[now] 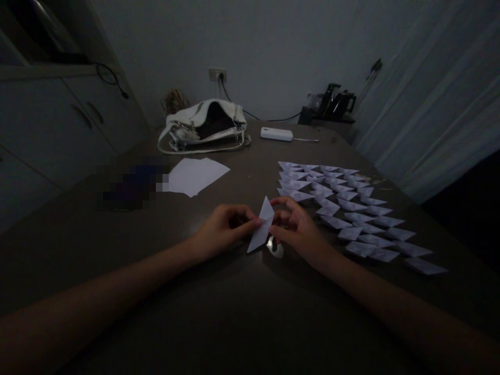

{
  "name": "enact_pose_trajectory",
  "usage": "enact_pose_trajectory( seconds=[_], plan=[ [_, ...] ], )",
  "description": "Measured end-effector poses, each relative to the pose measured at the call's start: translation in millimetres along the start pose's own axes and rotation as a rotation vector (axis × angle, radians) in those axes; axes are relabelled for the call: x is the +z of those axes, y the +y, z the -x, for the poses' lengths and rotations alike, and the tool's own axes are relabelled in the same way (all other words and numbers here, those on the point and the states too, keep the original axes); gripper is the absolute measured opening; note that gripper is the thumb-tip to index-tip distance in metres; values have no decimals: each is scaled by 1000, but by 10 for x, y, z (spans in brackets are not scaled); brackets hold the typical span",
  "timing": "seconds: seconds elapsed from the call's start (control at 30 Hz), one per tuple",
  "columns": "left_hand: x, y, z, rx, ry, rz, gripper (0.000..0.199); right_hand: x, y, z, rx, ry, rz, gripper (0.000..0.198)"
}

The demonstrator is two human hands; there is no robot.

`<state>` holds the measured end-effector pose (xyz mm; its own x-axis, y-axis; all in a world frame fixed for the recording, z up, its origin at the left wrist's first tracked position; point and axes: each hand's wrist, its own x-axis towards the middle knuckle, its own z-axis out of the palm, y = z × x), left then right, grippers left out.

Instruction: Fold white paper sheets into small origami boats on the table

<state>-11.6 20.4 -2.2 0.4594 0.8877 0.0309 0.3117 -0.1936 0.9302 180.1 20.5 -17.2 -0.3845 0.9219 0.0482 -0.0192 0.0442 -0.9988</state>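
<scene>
"Nearest?"
"Tabletop [250,317], wide stretch between the forearms [150,281]. Then folded paper [261,229], one, tilted: left hand [223,229] and right hand [299,229] at opposite edges, each grip pinching."
"Beyond?"
"Right: folded pieces [347,196], in rows, reaching toward the tabletop's edge. Left: loose sheets [197,177], overlapping; an open gap between. Rear: white bag [193,117]."

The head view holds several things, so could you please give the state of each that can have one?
Folded paper: creased, held aslant
Left hand: thumb and finger pinching the folded paper
Right hand: thumb and fingers at the paper's edge
Paper sheets: unfolded, loosely overlapping
Paper boats: folded, set out in rows
White bag: mouth open
Cupboard doors: shut
Plug: in the wall socket
White device: lying flat, cable at one end
</scene>
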Motion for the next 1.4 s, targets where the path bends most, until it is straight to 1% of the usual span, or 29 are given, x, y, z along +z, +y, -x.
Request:
enact_pose_trajectory(
  seconds=[0.23, 0.43, 0.63, 0.77, 1.03, 1.23, 1.4],
  plan=[
    [28, 5, -1, 5, -68, 53, 23, -17, 15, -18, 18, 8, 0, 43],
    [38, -13, -3, 33, -63, 44, 21, -7, 8, -21, 18, 15, -6, 45],
    [41, -22, 4, 34, -79, 66, 19, 7, 6, -7, 25, 11, 8, 47],
    [40, -10, 1, 27, -71, 35, 18, 19, 14, 4, 12, 5, 23, 47],
    [33, -28, 7, 14, -53, 40, 20, 1, 37, -13, -1, -7, -50, 43],
    [39, -42, 9, 26, -77, 20, 21, 21, 34, 13, 1, 6, 55, 45],
    [27, -32, 10, 40, -79, -24, 22, 52, 16, 34, 6, 6, 92, 46]
  ],
)
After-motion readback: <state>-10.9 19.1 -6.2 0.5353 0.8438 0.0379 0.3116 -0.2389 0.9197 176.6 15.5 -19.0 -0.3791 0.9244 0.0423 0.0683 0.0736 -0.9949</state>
